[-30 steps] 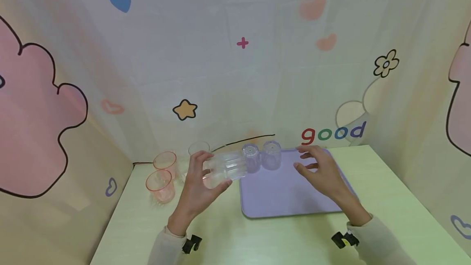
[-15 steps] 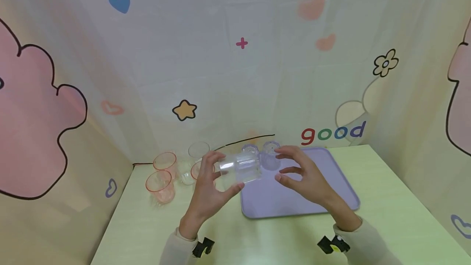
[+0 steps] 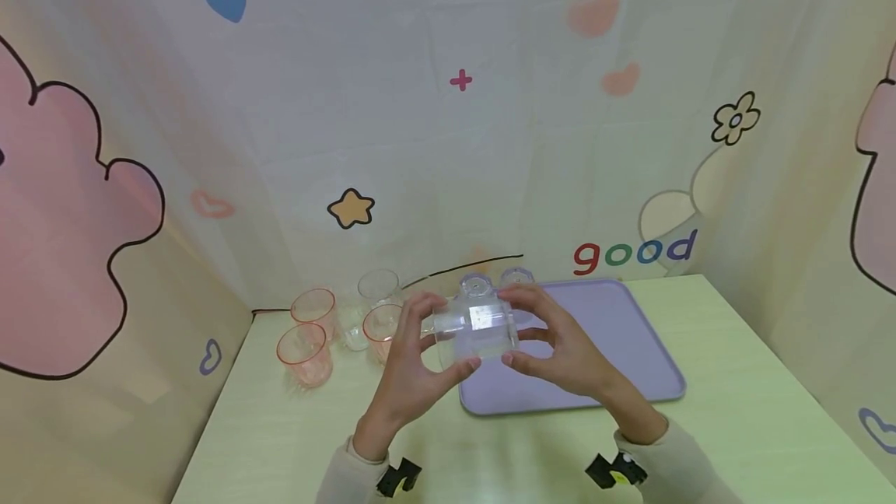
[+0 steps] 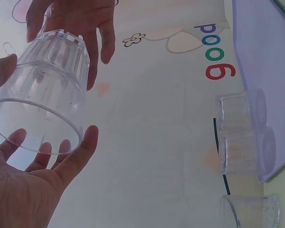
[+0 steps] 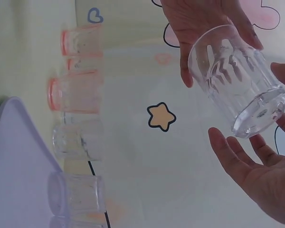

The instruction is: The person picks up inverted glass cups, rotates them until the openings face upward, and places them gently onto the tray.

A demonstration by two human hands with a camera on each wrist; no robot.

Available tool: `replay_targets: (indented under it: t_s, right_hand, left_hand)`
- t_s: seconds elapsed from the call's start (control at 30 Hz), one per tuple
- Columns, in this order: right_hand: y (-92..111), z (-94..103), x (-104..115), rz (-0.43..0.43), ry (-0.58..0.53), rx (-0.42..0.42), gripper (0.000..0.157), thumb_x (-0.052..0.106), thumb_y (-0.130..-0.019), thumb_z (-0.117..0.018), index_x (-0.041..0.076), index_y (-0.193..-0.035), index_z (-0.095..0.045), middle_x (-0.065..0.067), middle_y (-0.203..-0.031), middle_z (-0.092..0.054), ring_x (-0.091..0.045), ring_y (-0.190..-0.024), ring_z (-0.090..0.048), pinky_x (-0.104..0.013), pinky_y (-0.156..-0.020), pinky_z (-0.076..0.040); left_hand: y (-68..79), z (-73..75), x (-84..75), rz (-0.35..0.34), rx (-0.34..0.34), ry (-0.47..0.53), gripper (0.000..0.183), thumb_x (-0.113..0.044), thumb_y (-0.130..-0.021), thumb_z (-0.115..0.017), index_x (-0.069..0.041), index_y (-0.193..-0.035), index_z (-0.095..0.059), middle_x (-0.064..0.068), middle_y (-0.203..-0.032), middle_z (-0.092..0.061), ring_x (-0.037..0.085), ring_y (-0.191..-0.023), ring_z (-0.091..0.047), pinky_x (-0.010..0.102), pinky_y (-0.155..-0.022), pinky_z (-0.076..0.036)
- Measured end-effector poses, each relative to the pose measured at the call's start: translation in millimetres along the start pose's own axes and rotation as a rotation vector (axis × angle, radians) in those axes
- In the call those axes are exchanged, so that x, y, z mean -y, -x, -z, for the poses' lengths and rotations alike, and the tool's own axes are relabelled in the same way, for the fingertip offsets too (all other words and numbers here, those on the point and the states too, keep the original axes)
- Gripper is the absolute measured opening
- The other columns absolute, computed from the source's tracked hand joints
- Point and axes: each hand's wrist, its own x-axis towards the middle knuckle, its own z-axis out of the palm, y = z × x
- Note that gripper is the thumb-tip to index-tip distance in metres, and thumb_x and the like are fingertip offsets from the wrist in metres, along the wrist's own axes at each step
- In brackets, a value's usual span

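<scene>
A clear plastic cup point(image 3: 476, 325) lies sideways in the air between both hands, above the front left of a purple tray point(image 3: 574, 387). Its wide mouth points left and its faceted base right. My left hand point(image 3: 413, 383) grips it near the mouth, thumb below and fingers above in the head view. At the base end, the fingers and thumb of my right hand point(image 3: 567, 352) curl round the cup; the right wrist view shows the fingertips by the base point(image 5: 261, 114). Behind the held cup, two purple-tinted cups point(image 3: 477, 285) stand upside down on the tray, partly hidden.
Left of the tray, several upright cups stand on the pale table point(image 3: 266, 442): pink ones with red rims point(image 3: 306, 356) and clear ones point(image 3: 379, 286). A printed curtain point(image 3: 448, 162) rises behind the table's back edge.
My left hand has carried the clear cup rightward to over the tray. My right hand has moved left from above the tray to the cup's base. The standing cups have not moved.
</scene>
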Motion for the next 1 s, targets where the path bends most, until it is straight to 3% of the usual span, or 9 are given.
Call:
replay_targets:
  t_s: [0.27,0.47,0.6,0.83,1.0]
  right_hand:
    - [-0.3,-4.2,0.6,0.038,-0.03,0.015,0.06,-0.008,-0.084,-0.076,-0.001,-0.137,-0.048,-0.017,-0.145,-0.044,-0.023,-0.126,-0.051,-0.042,-0.091,-0.058]
    - [0.4,-5.3,1.0,0.024,-0.068,0.019,0.061,-0.011,-0.082,-0.076,-0.002,-0.135,-0.048,-0.009,-0.146,-0.045,-0.028,-0.129,-0.048,-0.042,-0.095,-0.056]
    - [1.0,-4.8,1.4,0.019,-0.075,0.01,0.061,-0.012,-0.08,-0.076,-0.002,-0.134,-0.049,-0.014,-0.144,-0.045,-0.027,-0.128,-0.049,-0.042,-0.095,-0.056]
    - [0.8,-2.6,2.4,0.033,-0.053,-0.007,0.06,-0.012,-0.079,-0.078,-0.003,-0.132,-0.052,-0.028,-0.139,-0.044,-0.021,-0.124,-0.051,-0.04,-0.092,-0.058]
    - [1.6,2.1,1.9,0.046,-0.008,-0.019,0.059,-0.012,-0.078,-0.079,-0.004,-0.131,-0.053,-0.024,-0.139,-0.047,-0.02,-0.123,-0.052,-0.037,-0.089,-0.059]
  left_hand:
    - [2.0,-5.6,-1.5,0.019,0.019,0.034,0.072,-0.017,-0.082,-0.085,-0.005,-0.14,-0.043,0.008,-0.142,-0.041,0.031,-0.131,-0.046,0.04,-0.096,-0.056]
    - [2.8,-8.9,0.2,0.017,0.019,0.068,0.073,-0.015,-0.082,-0.085,-0.005,-0.14,-0.043,0.01,-0.143,-0.041,0.033,-0.132,-0.045,0.041,-0.096,-0.056]
    - [2.7,-10.4,1.8,0.025,0.028,0.095,0.073,-0.015,-0.082,-0.084,-0.004,-0.141,-0.043,0.006,-0.143,-0.041,0.033,-0.132,-0.045,0.042,-0.097,-0.055]
    - [2.4,-9.3,2.3,0.067,0.072,0.122,0.075,-0.018,-0.086,-0.081,-0.013,-0.148,-0.039,0.004,-0.151,-0.037,0.031,-0.138,-0.041,0.042,-0.102,-0.052]
    - [2.6,-7.1,2.5,0.057,0.09,0.112,0.074,-0.02,-0.091,-0.077,-0.018,-0.153,-0.037,0.004,-0.155,-0.036,0.032,-0.141,-0.04,0.045,-0.102,-0.052]
